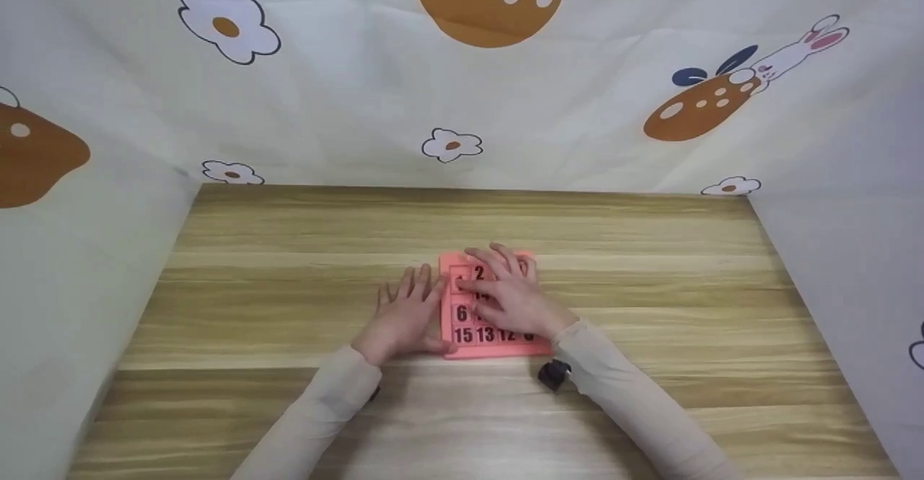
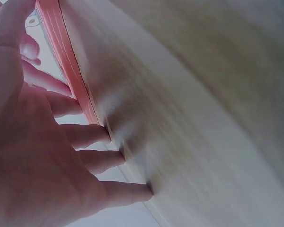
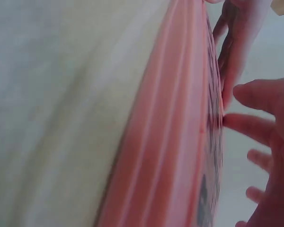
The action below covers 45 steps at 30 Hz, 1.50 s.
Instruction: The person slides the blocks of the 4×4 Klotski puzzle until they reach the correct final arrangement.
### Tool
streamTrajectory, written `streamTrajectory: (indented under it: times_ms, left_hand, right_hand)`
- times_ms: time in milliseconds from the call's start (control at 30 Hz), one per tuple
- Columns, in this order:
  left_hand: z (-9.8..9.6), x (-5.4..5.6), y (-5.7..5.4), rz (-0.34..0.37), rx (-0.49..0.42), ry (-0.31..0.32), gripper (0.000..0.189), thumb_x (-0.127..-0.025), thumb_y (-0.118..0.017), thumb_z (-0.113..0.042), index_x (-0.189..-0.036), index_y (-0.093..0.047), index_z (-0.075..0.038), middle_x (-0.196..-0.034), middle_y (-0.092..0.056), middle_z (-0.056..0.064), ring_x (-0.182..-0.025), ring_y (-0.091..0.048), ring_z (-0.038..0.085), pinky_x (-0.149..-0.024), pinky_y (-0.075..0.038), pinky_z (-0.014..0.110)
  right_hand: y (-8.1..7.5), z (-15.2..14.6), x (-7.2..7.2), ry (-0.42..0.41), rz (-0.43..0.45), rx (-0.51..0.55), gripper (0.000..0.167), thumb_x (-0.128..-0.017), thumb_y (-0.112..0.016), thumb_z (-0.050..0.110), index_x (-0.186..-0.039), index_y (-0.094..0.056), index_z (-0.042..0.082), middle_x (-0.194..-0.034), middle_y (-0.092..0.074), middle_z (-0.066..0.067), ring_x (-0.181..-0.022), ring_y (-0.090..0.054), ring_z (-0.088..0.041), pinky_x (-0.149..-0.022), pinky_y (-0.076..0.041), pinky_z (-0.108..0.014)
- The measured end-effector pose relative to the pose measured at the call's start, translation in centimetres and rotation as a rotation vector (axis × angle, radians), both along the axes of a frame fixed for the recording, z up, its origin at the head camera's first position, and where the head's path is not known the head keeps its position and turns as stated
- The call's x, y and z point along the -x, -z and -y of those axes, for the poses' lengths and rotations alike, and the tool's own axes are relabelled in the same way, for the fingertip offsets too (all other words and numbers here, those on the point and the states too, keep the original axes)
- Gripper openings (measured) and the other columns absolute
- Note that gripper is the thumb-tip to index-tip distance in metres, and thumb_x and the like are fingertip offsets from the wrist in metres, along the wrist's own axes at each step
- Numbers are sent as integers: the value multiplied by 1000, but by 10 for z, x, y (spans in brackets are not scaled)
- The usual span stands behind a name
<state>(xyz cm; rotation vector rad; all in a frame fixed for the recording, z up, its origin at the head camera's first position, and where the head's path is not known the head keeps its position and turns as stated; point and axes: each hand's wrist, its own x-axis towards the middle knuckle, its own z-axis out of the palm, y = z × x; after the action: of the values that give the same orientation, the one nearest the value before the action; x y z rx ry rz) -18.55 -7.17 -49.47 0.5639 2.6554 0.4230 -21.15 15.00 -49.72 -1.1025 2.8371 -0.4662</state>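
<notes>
A pink sliding number puzzle (image 1: 498,351) lies flat on the wooden table, its tiles marked with black numbers; 2, 6, 15, 13 and 12 can be read. Along its left side my left hand (image 1: 404,321) is spread, thumb at the near left corner. In the left wrist view, the straight fingers of that hand (image 2: 52,161) reach the puzzle's side wall (image 2: 66,52) and the tabletop. My right hand (image 1: 520,299) is over the puzzle and hides several tiles. One extended fingertip touches a tile at the upper left; the right wrist view shows a fingertip of this hand (image 3: 279,165) at the tile surface.
The wood-grain table (image 1: 289,249) extends around the puzzle on all sides. A printed cloth (image 1: 346,105) with flowers and carrots stands as a wall behind and at both sides. A small black device (image 1: 554,375) sits by the right wrist.
</notes>
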Motion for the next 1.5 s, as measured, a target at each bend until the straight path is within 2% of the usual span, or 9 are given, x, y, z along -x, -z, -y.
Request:
streamTrajectory:
  times_ms: [100,167,367,700,867,1033,1167,1400,1500]
  left_hand:
    - [0,0,-1,7,-2,0,114,-73,-73,-61,-156,-14,-10,-158,-2,21,-143,0,43,-107,-3,69]
    - [1,-1,-2,11,-6,-1,114,-73,-74,-60,-156,-14,-10,-158,-2,22,-143,0,43,-107,-3,69]
    - [0,-1,-2,11,-24,-5,114,-73,-74,-59,-156,-14,-9,-158,-2,22,-143,0,44,-107,-3,70]
    - [-2,0,0,5,-15,-5,114,-72,-74,-61,-156,-14,-11,-158,-2,22,-143,0,44,-107,-2,69]
    - [-2,-1,1,-3,-12,-5,116,-71,-74,-62,-156,-13,-11,-158,-3,22,-142,-1,44,-106,-3,70]
    - [0,-1,1,6,-18,-8,117,-71,-74,-62,-156,-11,-11,-158,-1,22,-142,1,44,-106,-1,69]
    - [1,-1,2,8,-19,-12,117,-71,-75,-60,-156,-12,-10,-158,-1,22,-142,1,44,-106,-1,70]
    - [-1,1,2,10,-26,-7,116,-72,-75,-60,-156,-13,-10,-158,-2,23,-142,0,45,-106,-2,71]
    - [-1,1,1,14,-26,-8,116,-71,-75,-60,-156,-13,-10,-158,-2,22,-142,0,45,-106,-2,71]
  right_hand:
    - [-1,-3,-5,-48,17,40,39,-95,-58,39,-130,-63,23,-157,-23,-6,-141,-13,-42,-107,-10,-65]
    - [-1,-5,-6,-41,4,59,39,-95,-58,37,-130,-63,21,-157,-24,-7,-140,-14,-42,-106,-11,-65]
    - [0,-9,-3,121,-85,71,39,-93,-60,33,-125,-64,11,-151,-31,-16,-138,-21,-42,-104,-18,-61]
    - [1,-6,2,75,74,-9,52,-96,-54,42,-145,-47,26,-158,-16,-11,-141,-12,-39,-106,-13,-62]
    - [0,-21,4,131,17,66,48,-92,-61,32,-138,-54,19,-155,-24,-16,-140,-17,-41,-105,-15,-59]
    - [1,-37,5,200,-58,118,33,-88,-65,24,-120,-65,14,-148,-35,-18,-137,-23,-42,-102,-17,-58]
    - [3,-40,4,171,-61,107,35,-88,-65,27,-120,-66,14,-148,-35,-19,-136,-23,-44,-102,-18,-59]
    - [5,-36,3,63,67,60,52,-92,-60,33,-142,-51,20,-156,-20,-16,-139,-13,-44,-105,-11,-64]
    - [5,-39,4,34,60,108,49,-91,-61,30,-139,-55,20,-156,-21,-16,-139,-14,-45,-105,-11,-65]
